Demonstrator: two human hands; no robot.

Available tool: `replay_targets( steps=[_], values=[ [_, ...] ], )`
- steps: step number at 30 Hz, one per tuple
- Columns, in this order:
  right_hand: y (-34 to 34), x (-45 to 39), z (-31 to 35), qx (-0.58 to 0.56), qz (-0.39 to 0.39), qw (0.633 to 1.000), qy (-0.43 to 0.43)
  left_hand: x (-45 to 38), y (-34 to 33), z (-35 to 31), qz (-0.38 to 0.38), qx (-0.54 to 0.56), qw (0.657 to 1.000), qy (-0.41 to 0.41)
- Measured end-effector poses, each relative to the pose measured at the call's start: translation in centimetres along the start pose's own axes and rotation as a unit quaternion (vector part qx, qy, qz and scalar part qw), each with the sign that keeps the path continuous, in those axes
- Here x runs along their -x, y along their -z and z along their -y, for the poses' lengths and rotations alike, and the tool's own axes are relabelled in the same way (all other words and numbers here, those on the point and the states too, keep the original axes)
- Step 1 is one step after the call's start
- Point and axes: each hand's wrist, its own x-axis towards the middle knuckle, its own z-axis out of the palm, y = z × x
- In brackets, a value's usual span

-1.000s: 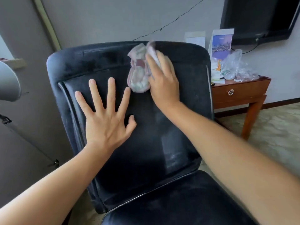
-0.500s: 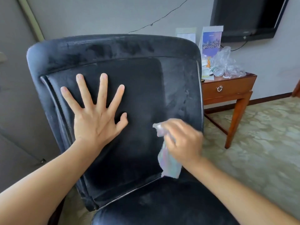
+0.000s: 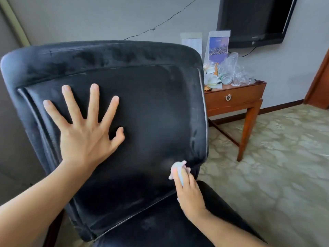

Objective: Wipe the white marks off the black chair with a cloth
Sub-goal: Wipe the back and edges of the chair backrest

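The black padded chair [image 3: 153, 107] fills the middle of the view, backrest facing me. Faint whitish dusty marks [image 3: 193, 138] run down the backrest's right edge and along its top band. My left hand [image 3: 85, 132] lies flat on the left half of the backrest, fingers spread wide, holding nothing. My right hand [image 3: 189, 193] presses a small pale pink-and-white cloth [image 3: 178, 167] against the lower right corner of the backrest, just above the seat. Most of the cloth is hidden under my fingers.
A wooden side table [image 3: 235, 100] with a drawer stands just right of the chair, carrying plastic bags [image 3: 233, 72] and upright cards [image 3: 218, 45]. A dark TV [image 3: 252, 20] hangs on the wall above it. Patterned carpet [image 3: 277, 166] spreads to the right.
My right hand swept the cloth from the top of the backrest down its right side to the lower right corner. My left hand stayed flat on the backrest.
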Motion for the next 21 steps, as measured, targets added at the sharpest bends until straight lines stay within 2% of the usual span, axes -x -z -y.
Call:
replay_targets(
  steps=[2, 3, 4, 6, 8, 10, 12, 15, 19, 21],
  values=[
    [-0.8, 2.8, -1.8, -0.025, 0.087, 0.996, 0.009, 0.3, 0.2, 0.2, -0.006, -0.002, 1.000, 0.001],
    [0.3, 2.1, -2.5, -0.048, 0.093, 0.994, 0.026, 0.3, 0.5, 0.1, -0.008, -0.003, 1.000, 0.001],
    [2.3, 0.6, -2.9, -0.061, 0.052, 0.995, 0.051, 0.3, 0.7, 0.1, -0.006, -0.003, 1.000, 0.000],
    [8.4, -4.2, -3.2, -0.077, -0.125, 0.984, 0.102, 0.1, 0.6, 0.0, -0.003, -0.006, 1.000, -0.001],
    [16.3, -10.9, -3.4, -0.087, -0.298, 0.945, 0.108, -0.1, 0.3, -0.2, -0.005, -0.007, 1.000, -0.002],
    [22.4, -18.6, -4.0, -0.114, -0.396, 0.907, 0.087, -0.2, 0.3, -0.3, -0.009, -0.006, 1.000, -0.004],
    [24.6, -26.0, -4.0, -0.118, -0.392, 0.911, 0.054, -0.1, 0.2, -0.3, -0.012, -0.010, 1.000, -0.002],
    [20.8, -30.9, -3.6, -0.129, -0.310, 0.942, 0.020, -0.1, 0.1, -0.3, -0.008, -0.020, 1.000, -0.001],
    [13.3, -24.4, -3.2, -0.138, -0.346, 0.921, -0.111, -0.4, -0.8, -0.2, -0.010, -0.010, 1.000, -0.007],
    [10.2, -18.4, -1.0, -0.170, -0.318, 0.921, -0.151, -0.5, -0.9, -0.1, -0.007, -0.009, 1.000, -0.002]
  ],
)
